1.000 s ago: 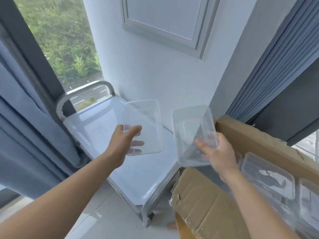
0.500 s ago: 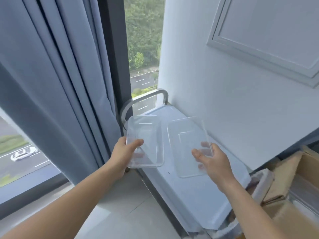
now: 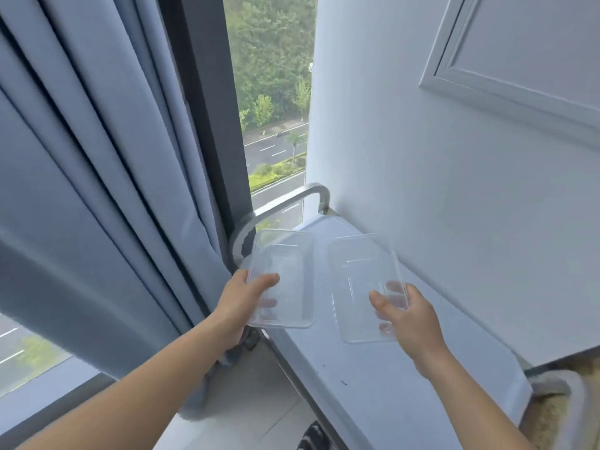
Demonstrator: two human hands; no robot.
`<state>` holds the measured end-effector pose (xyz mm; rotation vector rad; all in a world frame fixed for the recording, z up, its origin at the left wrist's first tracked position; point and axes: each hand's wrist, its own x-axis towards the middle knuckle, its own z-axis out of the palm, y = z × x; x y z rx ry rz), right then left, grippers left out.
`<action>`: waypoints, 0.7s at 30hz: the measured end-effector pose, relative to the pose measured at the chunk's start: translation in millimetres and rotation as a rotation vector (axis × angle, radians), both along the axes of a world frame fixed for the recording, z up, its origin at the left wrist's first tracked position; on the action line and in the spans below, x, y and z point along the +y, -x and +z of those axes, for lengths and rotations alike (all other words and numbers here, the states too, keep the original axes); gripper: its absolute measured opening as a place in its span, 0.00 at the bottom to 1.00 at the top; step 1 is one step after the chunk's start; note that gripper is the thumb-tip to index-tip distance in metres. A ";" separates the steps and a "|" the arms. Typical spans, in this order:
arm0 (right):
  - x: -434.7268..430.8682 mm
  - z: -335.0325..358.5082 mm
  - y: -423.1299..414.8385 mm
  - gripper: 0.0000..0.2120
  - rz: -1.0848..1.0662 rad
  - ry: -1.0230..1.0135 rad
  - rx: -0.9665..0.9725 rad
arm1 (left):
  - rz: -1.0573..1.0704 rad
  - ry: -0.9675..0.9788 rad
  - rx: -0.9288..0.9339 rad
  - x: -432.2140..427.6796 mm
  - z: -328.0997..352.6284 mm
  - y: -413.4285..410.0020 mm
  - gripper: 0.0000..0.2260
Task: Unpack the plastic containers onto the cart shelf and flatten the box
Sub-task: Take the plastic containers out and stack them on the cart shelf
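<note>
Aloft, left container, right container.

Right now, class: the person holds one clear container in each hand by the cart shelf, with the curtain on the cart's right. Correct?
No: the head view shows the curtain left of the cart shelf. The left hand holds the left container and the right hand the right container, by it.

No text, label, brand, number or sign can be read in the view. Nothing legible is carried by the clear left container or the clear right container, and no lettering can be made out on the cart shelf. The road outside is marked only with plain white lane dashes.
</note>
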<state>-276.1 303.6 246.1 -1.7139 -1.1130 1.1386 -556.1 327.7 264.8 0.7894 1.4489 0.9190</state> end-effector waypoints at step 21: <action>182.5 -80.8 20.8 0.20 -0.199 0.327 -0.218 | -0.224 0.147 0.150 226.5 -68.9 -1.7 0.14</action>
